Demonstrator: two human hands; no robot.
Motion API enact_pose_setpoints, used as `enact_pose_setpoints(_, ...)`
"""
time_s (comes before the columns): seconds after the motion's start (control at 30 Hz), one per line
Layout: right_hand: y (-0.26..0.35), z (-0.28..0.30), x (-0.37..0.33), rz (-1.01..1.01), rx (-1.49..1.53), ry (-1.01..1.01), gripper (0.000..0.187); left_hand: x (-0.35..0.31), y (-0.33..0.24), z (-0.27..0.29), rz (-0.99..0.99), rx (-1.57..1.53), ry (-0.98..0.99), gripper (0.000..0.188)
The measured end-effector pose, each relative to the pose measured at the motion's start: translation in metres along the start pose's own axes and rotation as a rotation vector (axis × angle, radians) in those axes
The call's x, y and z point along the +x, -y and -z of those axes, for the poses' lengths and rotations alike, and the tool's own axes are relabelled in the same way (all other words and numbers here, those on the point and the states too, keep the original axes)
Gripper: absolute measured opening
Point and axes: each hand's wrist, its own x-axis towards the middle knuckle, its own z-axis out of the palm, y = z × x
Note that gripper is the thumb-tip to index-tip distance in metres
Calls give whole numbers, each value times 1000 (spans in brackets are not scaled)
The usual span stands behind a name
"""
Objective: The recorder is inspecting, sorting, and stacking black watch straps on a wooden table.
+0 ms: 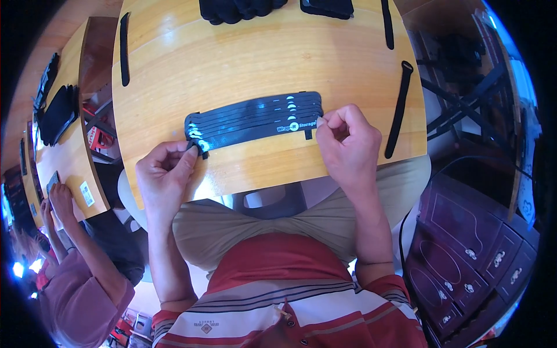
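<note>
A staggered stack of flat black strips with white print lies on the wooden table in front of me, its long side running left to right. My left hand is closed in a pinch on the near left corner of the stack. At the opposite end, my right hand pinches the right edge between thumb and fingertips. Small dark tabs poke out along the near and far edges of the strips. My fingers partly cover both ends.
Beyond the stack, a black bundle and a dark pile sit at the table's far edge. Black straps lie at left and right, one with a looped end. A co-worker's hand is at another table, left. Dark red drawers stand right.
</note>
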Motion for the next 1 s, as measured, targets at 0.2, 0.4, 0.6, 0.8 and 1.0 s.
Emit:
enact_pose_setpoints(0.2, -1, -1, 0, 15, 1, -19, 22, -1, -3, -2, 13, 7, -1, 9)
enact_pose_setpoints(0.4, 1, 0, 0, 15, 1, -4, 22, 0, 0, 0, -15, 8, 13, 10)
enact_pose_setpoints(0.6, 0, -2, -1, 8, -22, -16, 22, 2, 2, 0, -11, 6, 18, 10)
enact_pose_setpoints(0.8, 1, -1, 0, 23, -128, -9, 21, 2, 4, -2, -41, 57, 7, 7)
enact_pose_setpoints(1.0, 2, 5, 3, -46, -120, 39, 18, 2, 9, -3, -111, 83, -21, 8)
